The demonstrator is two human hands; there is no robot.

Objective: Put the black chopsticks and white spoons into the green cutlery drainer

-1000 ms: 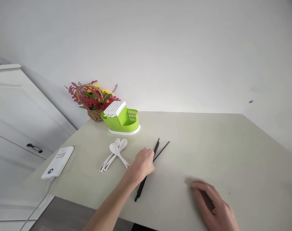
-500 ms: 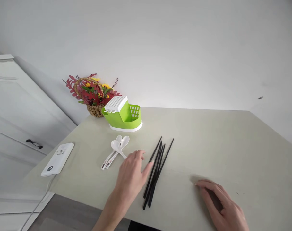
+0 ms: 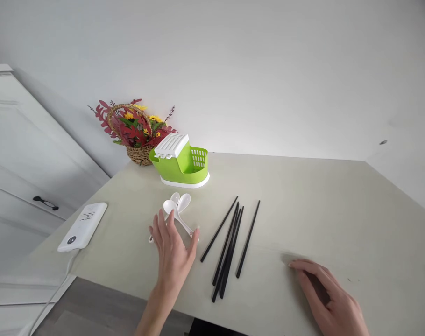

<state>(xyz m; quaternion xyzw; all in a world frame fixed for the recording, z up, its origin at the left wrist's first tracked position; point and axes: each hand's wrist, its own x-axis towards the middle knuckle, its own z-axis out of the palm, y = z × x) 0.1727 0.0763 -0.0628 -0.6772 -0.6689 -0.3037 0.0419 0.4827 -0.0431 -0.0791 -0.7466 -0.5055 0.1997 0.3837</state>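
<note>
1. Left hand (image 3: 172,254) spread wide, fingers apart, gripping nothing; hovering over the handles of the white spoons (image 3: 175,212), possibly brushing them, though contact hard to judge from this angle.
2. Right hand (image 3: 329,298) lying flat and relaxed on the tabletop (image 3: 321,210), palm down, empty, well to the right of the spoons.
3. Black chopsticks (image 3: 230,245) loose on the tabletop just right of the spoons, fanned out, one stick apart from the rest, nothing touching them.
4. Green cutlery holder (image 3: 180,163) with white slotted lid standing beyond the spoons, nothing visible inside it; flower basket (image 3: 135,133) behind that, against the wall.
5. White power bank (image 3: 82,225) left of the spoons, near the tabletop edge.
6. Step in hand, by the look of it: reaching for the spoons.
7. Next move likely calls for closing the fingers round the crossed handles, low against the tabletop, gathering the spoons together.
</note>
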